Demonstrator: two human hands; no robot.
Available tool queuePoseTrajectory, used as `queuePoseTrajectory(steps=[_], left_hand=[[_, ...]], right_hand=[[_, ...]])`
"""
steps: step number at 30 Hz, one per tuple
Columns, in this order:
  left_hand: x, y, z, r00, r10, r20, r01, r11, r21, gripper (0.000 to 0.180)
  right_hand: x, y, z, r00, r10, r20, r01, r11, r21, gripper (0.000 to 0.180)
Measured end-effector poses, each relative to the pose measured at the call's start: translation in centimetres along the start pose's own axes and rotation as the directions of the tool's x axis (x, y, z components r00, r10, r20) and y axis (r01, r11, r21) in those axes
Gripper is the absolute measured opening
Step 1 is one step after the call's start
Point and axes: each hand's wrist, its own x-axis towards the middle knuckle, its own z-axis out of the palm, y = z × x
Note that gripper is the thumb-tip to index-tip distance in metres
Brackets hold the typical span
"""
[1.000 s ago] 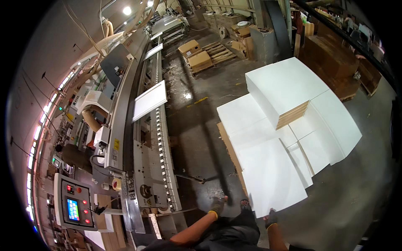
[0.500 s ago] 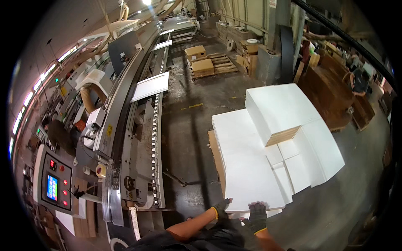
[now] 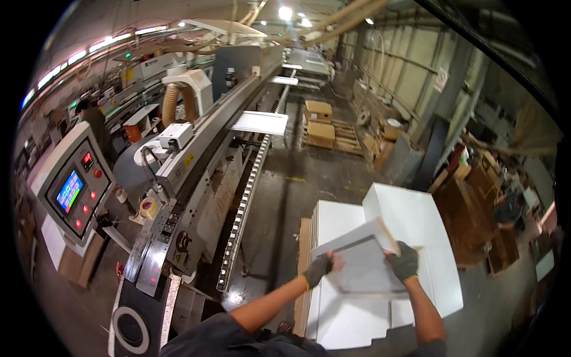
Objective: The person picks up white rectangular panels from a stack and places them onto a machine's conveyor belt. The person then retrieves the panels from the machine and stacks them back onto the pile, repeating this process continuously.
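Observation:
A white rectangular panel [image 3: 366,265] with a bare, wood-coloured edge is tilted above the stack, blurred by motion. My left hand [image 3: 320,269], in a dark fingerless glove with a yellow cuff, grips the panel's left edge. On the opposite side my right hand [image 3: 404,262], gloved alike, is closed on the right edge. Beneath it lies the stack of white panels [image 3: 342,321], with a taller pile [image 3: 404,208] at its far side. The held panel and my arms hide part of the stack.
Along the left runs a long machine with a toothed conveyor [image 3: 244,208], carrying a white panel [image 3: 260,123]. Nearer stands a control box [image 3: 74,184] with a lit screen. Cardboard boxes [image 3: 321,134] sit on a pallet ahead. Brown boards [image 3: 467,208] stand at right; another person [image 3: 92,122] is far left.
Both hands have risen from the stack's near edge and now hold a tilted panel above it. My view has swung, showing more of the machine and control box.

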Motion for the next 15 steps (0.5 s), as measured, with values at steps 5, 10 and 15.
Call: queuePoseTrajectory(steps=[5,10,15], left_hand=[[-13.3,-6.6,-5.9,0.565,-0.785,-0.253,0.593,0.6,-0.537,0.083],[-13.5,-6.7,-4.3,0.996,0.077,-0.044,-0.081,0.591,-0.803,0.106],[-17.6,2.3,-5.8,0.858,0.168,-0.486,-0.497,0.511,-0.701,0.071]], right_hand=[[-2.9,-2.1,-11.0,0.972,0.212,-0.103,-0.119,0.819,0.561,0.032],[-7.2,-1.1,-10.5,0.901,0.414,-0.13,-0.218,0.691,0.689,0.041],[-9.3,0.9,2.2,0.811,0.58,0.073,-0.393,0.448,0.803,0.049]])
